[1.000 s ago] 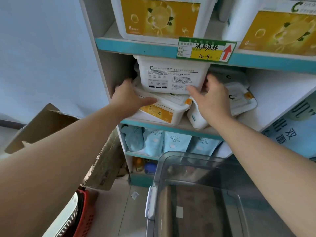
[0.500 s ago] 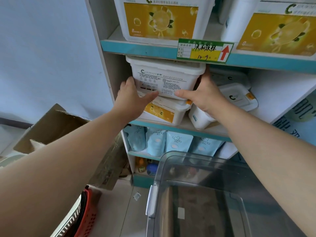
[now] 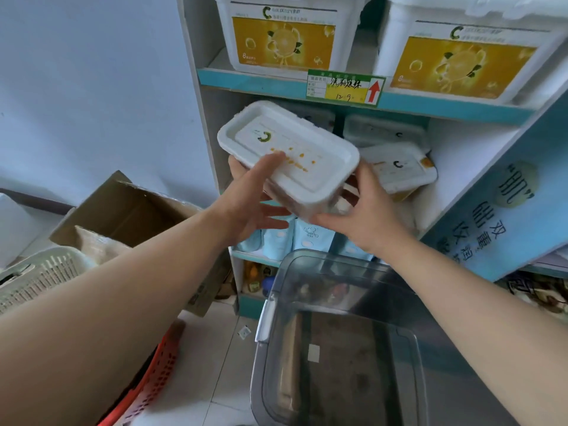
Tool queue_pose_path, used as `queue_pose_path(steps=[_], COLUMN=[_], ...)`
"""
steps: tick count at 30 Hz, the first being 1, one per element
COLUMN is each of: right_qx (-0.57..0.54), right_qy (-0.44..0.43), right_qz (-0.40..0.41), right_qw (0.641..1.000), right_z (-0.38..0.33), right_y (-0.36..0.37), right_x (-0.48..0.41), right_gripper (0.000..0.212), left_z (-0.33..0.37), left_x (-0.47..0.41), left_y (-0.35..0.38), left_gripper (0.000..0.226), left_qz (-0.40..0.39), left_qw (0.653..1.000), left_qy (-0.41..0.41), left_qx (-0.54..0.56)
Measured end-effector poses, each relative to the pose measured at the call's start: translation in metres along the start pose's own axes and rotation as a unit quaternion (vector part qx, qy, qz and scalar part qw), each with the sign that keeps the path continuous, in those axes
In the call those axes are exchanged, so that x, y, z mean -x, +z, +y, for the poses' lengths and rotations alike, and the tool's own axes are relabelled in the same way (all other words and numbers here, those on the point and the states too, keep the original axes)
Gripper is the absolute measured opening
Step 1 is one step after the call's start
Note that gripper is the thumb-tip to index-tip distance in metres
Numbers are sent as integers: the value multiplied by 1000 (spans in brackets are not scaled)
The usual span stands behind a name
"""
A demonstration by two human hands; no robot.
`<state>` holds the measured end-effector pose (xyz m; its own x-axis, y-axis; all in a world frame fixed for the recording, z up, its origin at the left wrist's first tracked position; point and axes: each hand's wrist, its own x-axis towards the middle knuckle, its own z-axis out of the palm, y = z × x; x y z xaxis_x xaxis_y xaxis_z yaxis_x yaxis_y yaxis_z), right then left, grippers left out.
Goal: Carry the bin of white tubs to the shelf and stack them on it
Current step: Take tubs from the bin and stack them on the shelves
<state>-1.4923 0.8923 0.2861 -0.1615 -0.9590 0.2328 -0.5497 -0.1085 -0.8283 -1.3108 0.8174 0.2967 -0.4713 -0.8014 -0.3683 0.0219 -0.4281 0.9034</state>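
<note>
Holding tub [image 3: 289, 155] between hands [image 3: 246, 207] [image 3: 364, 218].

The white tub [image 3: 289, 155] at the centre is moulded plastic, its lid smooth and mostly matt with a faint sheen. Down at five o'clock the bin [image 3: 368, 272] is smoky see-through plastic, smooth and glossy. At nine o'clock the box [image 3: 129, 210] is dull brown cardboard, rough along its edges. The cream basket [image 3: 40, 278] at eight o'clock is slotted plastic. The price label [image 3: 345, 87] at twelve o'clock is printed paper, matt.
</note>
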Motion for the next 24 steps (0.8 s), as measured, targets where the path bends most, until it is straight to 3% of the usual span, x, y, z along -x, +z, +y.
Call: queue_pose_path(steps=[2, 4, 8, 12, 15, 19, 24], right_qx=[36, 77, -43, -93, -108, -100, -127], right_qy=[1, 16, 111, 148, 157, 178, 218], right_qz=[-37, -67, -61, -94, -102, -87, 24], right_qw=[999, 995, 991, 980, 976, 975, 967], right_z=[-2, -9, -20, -23, -25, -23, -19], right_y=[-8, -21, -39, -43, -47, -49, -51], right_x=[12, 18, 13, 9, 11, 15, 15], right_gripper=[60, 36, 30, 36, 17, 9, 12], left_z=[-6, -11, -17, -18, -17, -18, -15], left_x=[9, 18, 39, 51, 56, 60, 60], left_y=[-1, -4, -3, 3, 7, 10, 0], left_gripper=[63, 51, 60, 59, 54, 51, 57], left_qz=[13, 9, -58, -144, -193, -188, -122], left_qw=[1000, 1000, 994, 981, 968, 965, 979], left_qy=[-5, -10, -14, -75, -106, -128, -107], left_qx=[18, 13, -89, -105, -124, -134, -120])
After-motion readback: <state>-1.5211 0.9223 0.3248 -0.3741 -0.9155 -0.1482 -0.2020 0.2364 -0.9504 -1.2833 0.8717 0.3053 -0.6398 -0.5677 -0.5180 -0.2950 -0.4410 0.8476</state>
